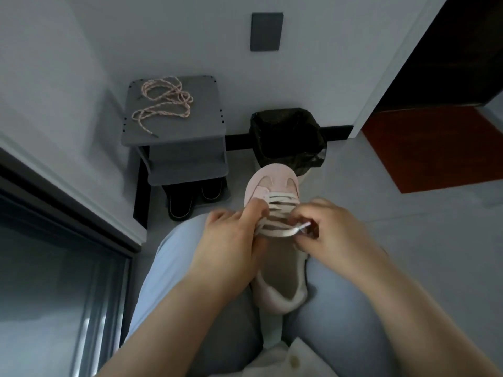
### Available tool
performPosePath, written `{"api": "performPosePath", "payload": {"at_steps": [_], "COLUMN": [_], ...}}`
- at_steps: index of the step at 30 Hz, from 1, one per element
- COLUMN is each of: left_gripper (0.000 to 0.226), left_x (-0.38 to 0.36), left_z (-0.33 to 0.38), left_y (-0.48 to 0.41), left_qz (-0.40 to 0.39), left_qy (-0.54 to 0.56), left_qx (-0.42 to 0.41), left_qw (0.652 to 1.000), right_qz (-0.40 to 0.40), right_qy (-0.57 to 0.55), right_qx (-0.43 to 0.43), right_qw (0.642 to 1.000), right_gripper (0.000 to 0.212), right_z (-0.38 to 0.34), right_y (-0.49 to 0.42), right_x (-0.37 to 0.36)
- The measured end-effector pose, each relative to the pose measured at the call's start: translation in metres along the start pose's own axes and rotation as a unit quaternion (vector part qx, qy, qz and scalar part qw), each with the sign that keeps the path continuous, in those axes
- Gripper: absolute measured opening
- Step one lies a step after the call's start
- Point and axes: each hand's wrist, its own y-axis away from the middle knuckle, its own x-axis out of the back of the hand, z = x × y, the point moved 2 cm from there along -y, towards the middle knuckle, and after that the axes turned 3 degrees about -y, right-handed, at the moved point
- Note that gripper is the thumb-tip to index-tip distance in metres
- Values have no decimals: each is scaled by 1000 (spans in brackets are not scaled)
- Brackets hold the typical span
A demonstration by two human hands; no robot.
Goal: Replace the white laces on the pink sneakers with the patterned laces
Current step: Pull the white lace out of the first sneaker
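Pink sneaker (pixel 272 180), slack white lace (pixel 277 233) in right fingers' (pixel 307 210) pinch, left fingers (pixel 257 206) round upper.

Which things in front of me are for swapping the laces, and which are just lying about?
For the job: sneaker, white lace, patterned laces, left hand gripping the sneaker, right hand pinching the white lace.
Lying about: grey shelf, bin, dark shoes, red mat.
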Motion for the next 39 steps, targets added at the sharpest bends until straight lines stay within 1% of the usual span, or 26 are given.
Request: {"api": "performPosePath", "payload": {"at_steps": [3,5,8,10,12,14,15,16,18,19,20,21,22,24,25,26,27,28,29,30,31,32,34,35,37,39], "left_gripper": [30,28,27,28,31,31,30,30,31,31,32,32,31,30,29,29,28,28,28,28,29,29,29,28,25,23], "left_x": [-4,-4,-3,-3,-4,-5,-6,-6,-6,-6,-6,-6,-6,-6,-6,-6,-5,-5,-5,-5,-4,-4,-4,-3,-3,-3], "left_z": [-1,-1,-1,0,1,1,1,1,1,1,2,2,2,3,3,4,4,4,3,3,2,3,3,4,5,4], "left_y": [-1,0,2,3,3,4,4,4,4,3,3,3,2,3,3,4,5,6,6,6,6,6,6,6,6,6], "left_qz": [-5,-5,-13,-25,-26,-21,-21,-21,-27,-31,-36,-38,-38,-30,-27,-25,-23,-21,-22,-23,-24,-26,-32,-35,-39,-36], "left_qy": [-8,0,15,30,42,46,43,38,31,32,37,42,45,46,44,42,39,36,33,31,29,29,36,40,52,62], "left_qx": [11,6,-14,-27,-39,-40,-36,-29,-17,-13,-9,-6,-1,9,12,14,16,19,24,27,25,21,14,9,6,13], "left_qw": [1000,1000,1000,999,998,998,998,999,999,999,999,998,998,998,999,999,999,999,999,999,999,999,999,999,998,997], "right_qz": [28,15,-42,-90,-132,-161,-173,-177,-110,-33,56,123,150,100,53,39,53,113,214,283,292,250,75,13,-22,-7], "right_qy": [-90,-155,-193,-189,-256,-335,-342,-308,-116,1,70,73,7,-230,-290,-281,-162,-41,53,70,30,-1,70,107,80,15], "right_qx": [-29,-52,-57,-50,-58,-81,-88,-86,-50,-28,-16,-9,-16,-59,-91,-107,-95,-88,-86,-74,-61,-69,-58,-41,1,23], "right_qw": [995,986,979,977,956,925,920,931,986,999,996,990,988,966,951,953,981,989,972,954,954,966,993,993,997,1000], "right_gripper": [19,14,16,31,42,37,33,29,25,23,20,17,14,19,26,31,34,36,39,42,41,36,11,18,43,35], "right_z": [3,3,-1,-7,-17,-27,-28,-29,-23,-19,-20,-19,-19,-23,-23,-20,-14,-4,-1,3,5,11,16,14,6,-5], "right_y": [-2,-1,1,0,-1,-4,-6,-6,-8,-9,-9,-7,-6,-8,-8,-8,-8,-7,-6,-4,-4,-4,-5,-2,4,10], "right_x": [0,3,14,18,15,14,15,19,28,32,35,34,30,23,19,21,28,42,63,85,103,113,116,109,88,61]}}
